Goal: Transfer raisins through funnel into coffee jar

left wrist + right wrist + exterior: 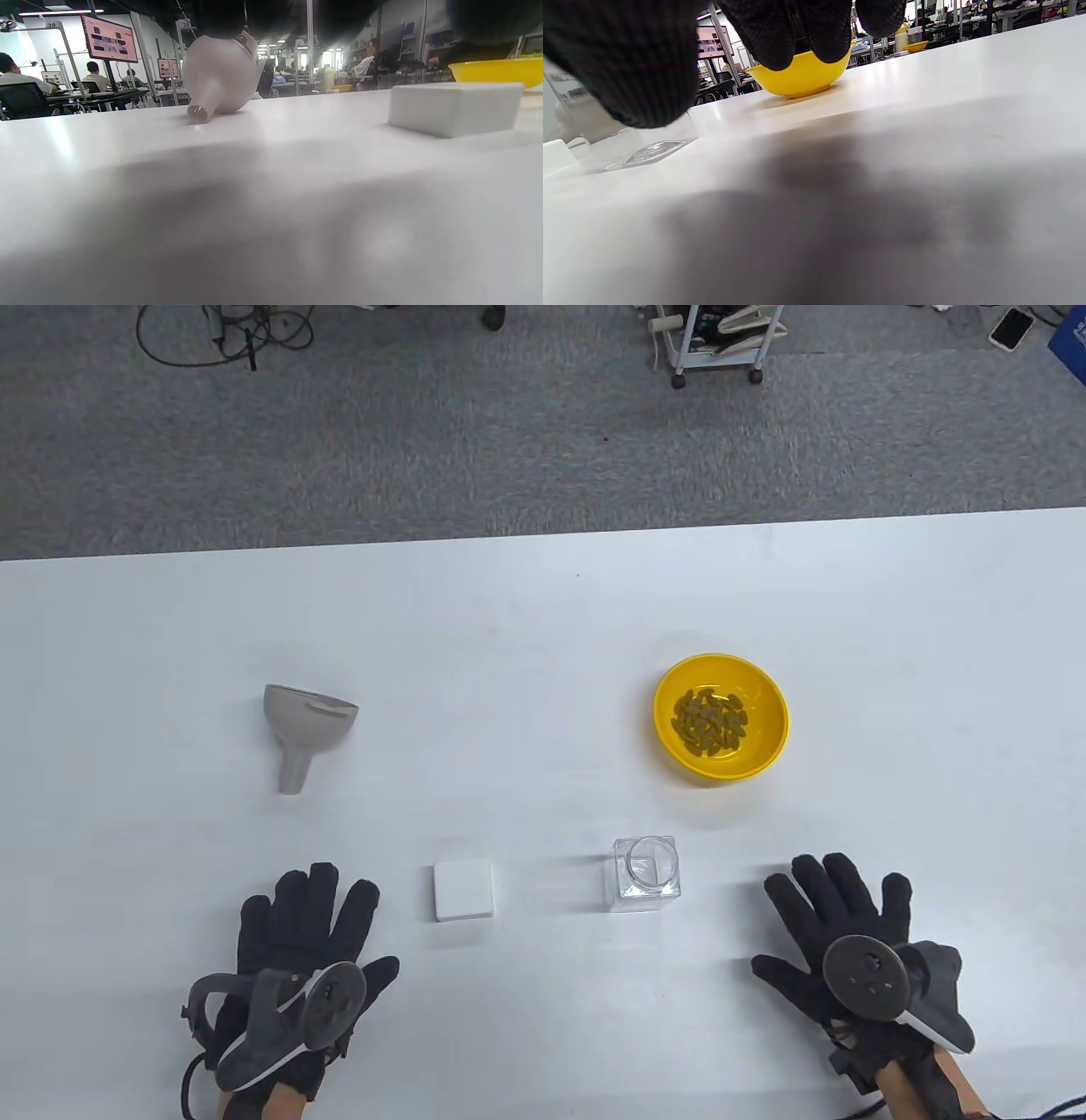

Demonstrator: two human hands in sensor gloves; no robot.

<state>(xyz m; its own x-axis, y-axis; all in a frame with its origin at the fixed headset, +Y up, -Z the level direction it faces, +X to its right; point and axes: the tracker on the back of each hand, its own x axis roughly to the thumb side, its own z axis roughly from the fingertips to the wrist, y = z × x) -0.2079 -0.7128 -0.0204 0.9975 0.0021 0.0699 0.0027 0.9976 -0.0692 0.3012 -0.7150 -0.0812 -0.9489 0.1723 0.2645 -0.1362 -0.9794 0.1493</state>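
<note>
Near the tabletop's front edge my left hand [297,950] and right hand [848,942] lie flat, fingers spread, gripping nothing. Between them stands the open jar [645,874], lid [463,890] beside; funnel [304,729] and bowl [721,717] of raisins [711,721] wait toward the middle, within reach.

Funnel [307,732] far left; raisins [711,720] in bowl [768,729] behind jar [645,875].

Both gloved hands flat and open, holding nothing.

The left hand [301,937] lies palm down on the bench [543,602], fingers spread and pointing away from the person; the right hand [844,933] lies likewise on the opposite side, well apart, each with a tracker on its back.
</note>
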